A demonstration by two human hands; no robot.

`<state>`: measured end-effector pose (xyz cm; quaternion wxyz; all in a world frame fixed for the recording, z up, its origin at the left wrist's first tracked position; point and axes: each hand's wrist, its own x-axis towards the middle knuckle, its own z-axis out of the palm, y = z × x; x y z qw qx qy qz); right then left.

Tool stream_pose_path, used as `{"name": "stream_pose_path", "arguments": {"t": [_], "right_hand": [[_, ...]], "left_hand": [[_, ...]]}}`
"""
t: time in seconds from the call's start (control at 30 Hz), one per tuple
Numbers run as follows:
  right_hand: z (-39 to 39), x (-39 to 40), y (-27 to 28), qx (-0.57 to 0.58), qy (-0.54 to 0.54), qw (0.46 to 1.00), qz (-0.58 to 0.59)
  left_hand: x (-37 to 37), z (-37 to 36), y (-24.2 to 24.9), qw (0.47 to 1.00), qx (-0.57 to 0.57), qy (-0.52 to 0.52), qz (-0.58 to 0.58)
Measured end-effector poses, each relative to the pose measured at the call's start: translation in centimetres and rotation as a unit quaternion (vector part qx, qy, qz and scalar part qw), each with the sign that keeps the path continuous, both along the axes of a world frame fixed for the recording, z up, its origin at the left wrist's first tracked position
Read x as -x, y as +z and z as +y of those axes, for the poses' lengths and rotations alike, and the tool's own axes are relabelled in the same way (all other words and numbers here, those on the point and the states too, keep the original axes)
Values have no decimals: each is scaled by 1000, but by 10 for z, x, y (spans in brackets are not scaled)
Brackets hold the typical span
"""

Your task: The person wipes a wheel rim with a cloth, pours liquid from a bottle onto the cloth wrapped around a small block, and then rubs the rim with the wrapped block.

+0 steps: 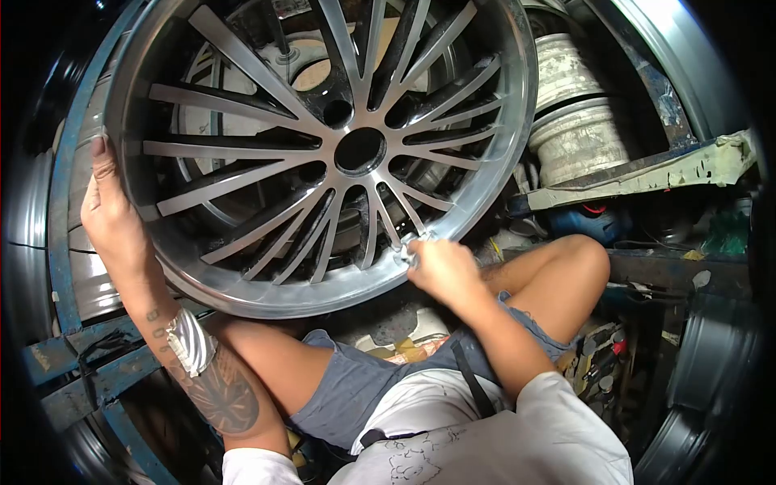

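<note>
A large alloy wheel rim (360,184) with many thin spokes stands tilted in front of me and fills the upper middle of the head view. At its left outer edge, my left hand (115,214) steadies it, thumb up along the edge and the other fingers hidden behind. My right hand (443,271) is closed around a crumpled pale cloth (410,251), pressed at the lower right spoke ends near the inner lip. Parts of the rim's polished lip look wet or hazy.
Two dusty wheel rims (578,133) are stacked on a rack at the right. A blue metal frame (73,368) runs along the left. Below the right rack lie assorted tools (598,364) and a blue container (590,228). Dark wheels line the right edge.
</note>
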<state>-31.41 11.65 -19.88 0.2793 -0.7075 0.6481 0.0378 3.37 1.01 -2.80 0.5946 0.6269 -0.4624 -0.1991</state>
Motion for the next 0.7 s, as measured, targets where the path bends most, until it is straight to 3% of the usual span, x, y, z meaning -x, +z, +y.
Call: {"name": "stream_pose_path", "arguments": {"t": [0.07,0.2,0.4,0.5,0.6,0.7], "right_hand": [[-16,18,1,-4,-25,999,-19],[-14,3,1,-23,61,998,22],[-13,2,-2,-25,43,999,10],[-26,16,16,-47,-28,998,-26],[-10,-3,-5,-30,33,999,-4],[-16,17,5,-38,-1,998,-42]], "left_hand": [[4,3,2,1000,-15,1,2],[3,0,3,999,-13,-23,45],[5,1,0,1000,3,-2,25],[-5,0,-4,1000,5,-10,12],[5,1,-2,999,29,5,-11],[14,2,1,999,31,4,12]]}}
